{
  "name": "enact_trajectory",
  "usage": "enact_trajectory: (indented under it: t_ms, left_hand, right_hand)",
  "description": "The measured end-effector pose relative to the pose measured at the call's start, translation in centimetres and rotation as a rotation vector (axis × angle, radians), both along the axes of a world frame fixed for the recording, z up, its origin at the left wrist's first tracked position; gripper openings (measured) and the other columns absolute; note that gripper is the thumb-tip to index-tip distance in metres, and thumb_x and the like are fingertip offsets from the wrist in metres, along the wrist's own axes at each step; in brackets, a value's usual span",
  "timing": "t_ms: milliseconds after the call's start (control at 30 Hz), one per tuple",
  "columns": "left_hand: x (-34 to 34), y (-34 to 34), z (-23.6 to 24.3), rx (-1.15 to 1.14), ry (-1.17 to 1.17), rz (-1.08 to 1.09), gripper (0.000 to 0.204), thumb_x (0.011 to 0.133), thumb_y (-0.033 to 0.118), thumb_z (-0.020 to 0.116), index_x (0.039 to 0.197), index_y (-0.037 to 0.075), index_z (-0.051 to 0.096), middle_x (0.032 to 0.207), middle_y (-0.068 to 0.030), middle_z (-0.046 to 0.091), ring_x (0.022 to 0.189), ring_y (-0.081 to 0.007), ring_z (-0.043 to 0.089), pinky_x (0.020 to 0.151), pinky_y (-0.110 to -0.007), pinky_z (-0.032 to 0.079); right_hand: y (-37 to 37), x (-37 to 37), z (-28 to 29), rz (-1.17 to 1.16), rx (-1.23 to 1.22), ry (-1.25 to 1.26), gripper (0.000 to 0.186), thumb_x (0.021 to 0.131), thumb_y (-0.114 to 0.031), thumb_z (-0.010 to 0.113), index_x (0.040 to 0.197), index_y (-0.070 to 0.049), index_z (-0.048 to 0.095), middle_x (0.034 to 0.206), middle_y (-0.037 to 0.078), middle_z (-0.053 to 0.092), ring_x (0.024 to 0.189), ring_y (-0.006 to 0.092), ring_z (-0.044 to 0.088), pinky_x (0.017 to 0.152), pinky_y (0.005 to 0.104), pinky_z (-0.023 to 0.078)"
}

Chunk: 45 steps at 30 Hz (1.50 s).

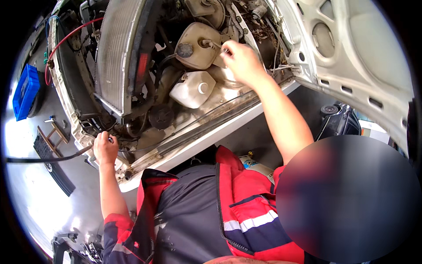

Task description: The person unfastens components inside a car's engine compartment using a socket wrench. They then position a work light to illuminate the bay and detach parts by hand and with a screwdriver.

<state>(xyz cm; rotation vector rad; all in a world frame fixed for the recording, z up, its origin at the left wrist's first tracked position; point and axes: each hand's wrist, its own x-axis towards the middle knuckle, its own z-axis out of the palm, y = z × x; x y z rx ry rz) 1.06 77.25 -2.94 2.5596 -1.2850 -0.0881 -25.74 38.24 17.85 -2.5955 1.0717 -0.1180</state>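
Note:
My left hand (105, 150) is closed at the front corner of an open engine bay. A black hose-like strip (48, 159) runs in from the left edge to this hand and appears to be in its grip. My right hand (244, 65) reaches further in, fingers curled beside the capped yellowed plastic tank (198, 48). Something small and dark shows at those fingertips, too small to name. Nearer to me sits a whiter plastic reservoir (193, 90) with a round white cap.
A finned radiator (118, 53) stands left of the tanks. The raised hood (373, 57) fills the upper right. A white fender edge (176, 154) crosses before me. On the floor lie a blue crate (25, 92) and a black grille (60, 178). A large blurred disc covers the lower right.

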Motion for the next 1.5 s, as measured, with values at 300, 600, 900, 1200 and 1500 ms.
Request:
enact_trajectory:
  t_ms: [300, 600, 900, 1200, 1500]
  left_hand:
    - [-0.7, -1.8, -2.2, 0.103, -0.191, 0.118, 0.013, 0.078, 0.015, 0.061, 0.075, 0.010, 0.049, 0.077, -0.0091, 0.052, 0.074, -0.0308, 0.056, 0.061, -0.045, 0.045]
    - [-0.6, -2.6, -2.8, 0.221, -0.234, 0.127, 0.014, 0.076, 0.009, 0.060, 0.072, 0.010, 0.047, 0.074, -0.0106, 0.047, 0.069, -0.0312, 0.052, 0.058, -0.045, 0.041]
    - [-0.1, 0.2, -4.4, 0.398, -0.135, 0.071, 0.021, 0.079, 0.021, 0.057, 0.092, 0.005, 0.058, 0.081, -0.0137, 0.048, 0.077, -0.0346, 0.051, 0.064, -0.046, 0.039]
    - [1.0, 5.0, -8.0, 0.434, -0.313, -0.056, 0.010, 0.081, 0.014, 0.052, 0.089, 0.009, 0.056, 0.082, -0.0100, 0.050, 0.077, -0.0292, 0.053, 0.063, -0.042, 0.043]
    - [1.6, 11.9, -13.2, 0.491, -0.065, 0.062, 0.023, 0.083, 0.028, 0.056, 0.089, 0.006, 0.061, 0.088, -0.0134, 0.063, 0.084, -0.0350, 0.059, 0.071, -0.045, 0.046]
  right_hand:
    - [-26.7, -2.7, -7.9, -0.345, -0.225, -0.072, 0.032, 0.088, -0.026, 0.064, 0.111, -0.004, 0.065, 0.104, 0.019, 0.068, 0.101, 0.0348, 0.065, 0.087, 0.0403, 0.050]
    - [-43.5, 1.9, -11.4, -0.422, -0.360, 0.008, 0.033, 0.091, -0.026, 0.060, 0.114, -0.002, 0.062, 0.108, 0.022, 0.067, 0.103, 0.0387, 0.063, 0.087, 0.0439, 0.049]
    - [-53.9, 3.3, -14.2, -0.407, -0.480, 0.532, 0.026, 0.093, -0.011, 0.044, 0.114, -0.002, 0.056, 0.114, 0.023, 0.064, 0.108, 0.0403, 0.061, 0.092, 0.0490, 0.049]
    - [-61.0, 3.7, -16.5, -0.549, -0.428, 0.583, 0.032, 0.093, -0.015, 0.050, 0.118, 0.000, 0.060, 0.122, 0.025, 0.061, 0.116, 0.0368, 0.060, 0.095, 0.0461, 0.050]
    - [-68.3, 1.6, -17.6, -0.470, -0.503, 0.831, 0.035, 0.081, -0.014, 0.062, 0.114, -0.003, 0.067, 0.122, 0.022, 0.061, 0.117, 0.0336, 0.058, 0.096, 0.0395, 0.049]
